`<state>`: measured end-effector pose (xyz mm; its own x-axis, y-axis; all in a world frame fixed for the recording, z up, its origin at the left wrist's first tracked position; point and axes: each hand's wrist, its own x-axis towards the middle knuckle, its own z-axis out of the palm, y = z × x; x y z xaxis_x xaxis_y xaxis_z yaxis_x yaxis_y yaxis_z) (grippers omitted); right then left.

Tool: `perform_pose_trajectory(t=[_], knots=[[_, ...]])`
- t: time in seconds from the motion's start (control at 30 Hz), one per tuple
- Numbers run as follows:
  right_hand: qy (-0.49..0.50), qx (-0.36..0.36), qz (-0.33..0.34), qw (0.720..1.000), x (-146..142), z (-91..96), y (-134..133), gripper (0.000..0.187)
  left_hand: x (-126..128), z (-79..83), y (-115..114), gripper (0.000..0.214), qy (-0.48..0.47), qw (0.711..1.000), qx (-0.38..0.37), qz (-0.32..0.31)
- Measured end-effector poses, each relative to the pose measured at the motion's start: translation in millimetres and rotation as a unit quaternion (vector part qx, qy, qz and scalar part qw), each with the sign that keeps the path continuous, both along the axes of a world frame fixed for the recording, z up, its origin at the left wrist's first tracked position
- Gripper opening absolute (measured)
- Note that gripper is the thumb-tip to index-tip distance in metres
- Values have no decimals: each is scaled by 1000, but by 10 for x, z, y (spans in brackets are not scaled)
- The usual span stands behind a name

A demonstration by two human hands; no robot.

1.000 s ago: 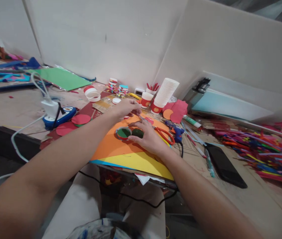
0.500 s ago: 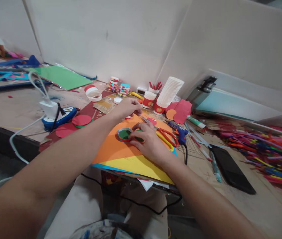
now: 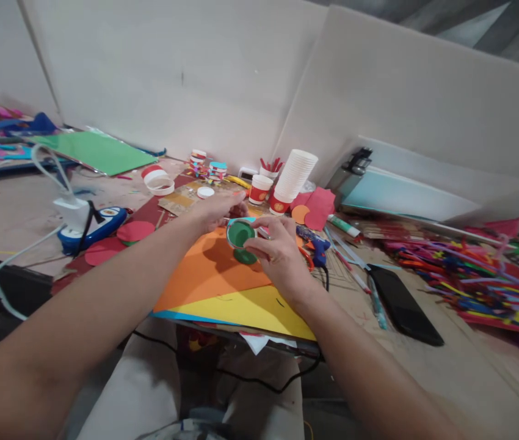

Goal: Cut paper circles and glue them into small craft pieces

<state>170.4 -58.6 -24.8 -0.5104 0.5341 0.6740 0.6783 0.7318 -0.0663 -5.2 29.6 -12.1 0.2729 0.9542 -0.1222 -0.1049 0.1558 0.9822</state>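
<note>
Raised over the orange paper (image 3: 195,269) is a shallow round piece (image 3: 240,233), green inside with a pale rim, like a cut-down paper cup. My right hand (image 3: 280,247) pinches its right side between thumb and fingers. Just below it lies a green paper disc (image 3: 245,256). My left hand (image 3: 223,209) is beyond the round piece to the left, fingers curled; what they hold, if anything, is hidden. Orange-handled scissors (image 3: 306,258) show in part behind my right hand. Yellow paper (image 3: 241,308) lies along the near edge.
Stacked paper cups (image 3: 298,174), a red-banded cup (image 3: 260,189) and a glue gun (image 3: 317,244) stand or lie beyond. To the right are a black phone (image 3: 406,305) and pipe cleaners (image 3: 470,281). A blue power strip (image 3: 92,232) and red paper discs (image 3: 135,231) lie left.
My right hand has lifted the round piece off the paper and tilted it, uncovering the green disc below. My left hand has come lower, closer to the round piece. The view has shifted right.
</note>
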Motion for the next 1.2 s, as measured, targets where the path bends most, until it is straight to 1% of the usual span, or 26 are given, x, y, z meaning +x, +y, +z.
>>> perform_pose_trajectory(t=[0.07,0.13,0.23,0.3,0.33,0.4,0.53,0.6,0.67,0.77,0.9,1.0,1.03,1.07,1.1,1.13,1.17,1.2], knots=[[-4,12,-19,1000,47,22,18,20,25,-6,-14,46,-25,997,-53,-51],[0,19,-34,999,88,44,29,22,45,-5,-52,50,-51,988,-85,-115],[17,18,-50,998,130,80,30,24,62,8,-138,52,-107,967,-96,-212],[25,-1,-60,998,143,107,27,24,70,17,-191,53,-132,954,-91,-252],[30,-13,-65,997,146,119,27,24,74,20,-212,53,-139,952,-86,-258],[47,-30,-73,996,149,139,29,23,85,20,-237,49,-141,956,-78,-245],[109,-50,-66,991,161,150,43,10,106,11,-225,41,-143,963,-74,-215],[150,-68,-66,984,173,142,54,21,113,15,-206,39,-157,964,-71,-201],[184,-88,-69,977,186,126,71,28,118,26,-196,37,-173,967,-67,-175],[199,-100,-66,973,201,96,101,28,126,44,-207,38,-180,969,-63,-157],[207,-92,-67,972,203,74,122,26,139,46,-233,42,-183,966,-46,-179],[242,-128,-55,960,185,62,123,29,154,31,-231,48,-168,969,-18,-181],[267,-151,-46,951,174,56,125,31,161,24,-227,51,-158,971,-4,-177],[303,-181,-35,935,160,48,128,32,170,17,-224,55,-147,974,17,-170],[350,-221,-20,910,142,39,132,32,180,11,-222,58,-137,977,50,-154],[406,-265,-2,875,121,29,137,30,190,4,-223,59,-123,979,95,-133],[463,-313,19,829,96,22,140,27,199,-1,-227,59,-102,978,148,-109],[513,-362,43,777,70,16,142,25,207,-6,-234,57,-69,972,206,-84]])
